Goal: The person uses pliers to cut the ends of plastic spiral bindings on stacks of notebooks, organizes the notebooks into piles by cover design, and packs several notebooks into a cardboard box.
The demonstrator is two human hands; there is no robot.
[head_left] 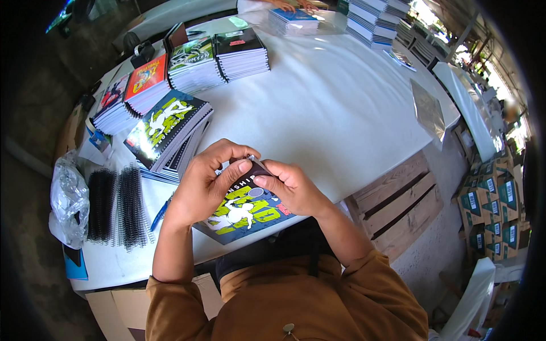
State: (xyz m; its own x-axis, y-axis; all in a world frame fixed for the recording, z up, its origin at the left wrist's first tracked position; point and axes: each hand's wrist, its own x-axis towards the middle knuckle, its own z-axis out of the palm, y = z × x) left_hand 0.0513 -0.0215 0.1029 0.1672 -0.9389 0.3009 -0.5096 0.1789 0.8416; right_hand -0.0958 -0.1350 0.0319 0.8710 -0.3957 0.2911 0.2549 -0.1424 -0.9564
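A notebook (242, 219) with a dark blue cover, lime-green shapes and a white player figure lies at the table's front edge before me. My left hand (207, 182) is closed on its upper edge, thumb on the cover. From the right, my right hand (296, 186) pinches the same edge, its thumb near the left thumb. What lies between the fingertips is small and partly hidden. Just beyond my left hand, similar notebooks (170, 128) are piled askew. Left of my left forearm lie black spiral binding coils (128, 204) and a blue pen (161, 214).
Bound notebook stacks (242, 54) line the far left of the white table (341, 113). A clear plastic bag (69, 190) sits at the left edge. Across the table, another person's hands (293, 7) rest by a stack. A wooden pallet (395, 204) and cartons (492, 210) stand at right.
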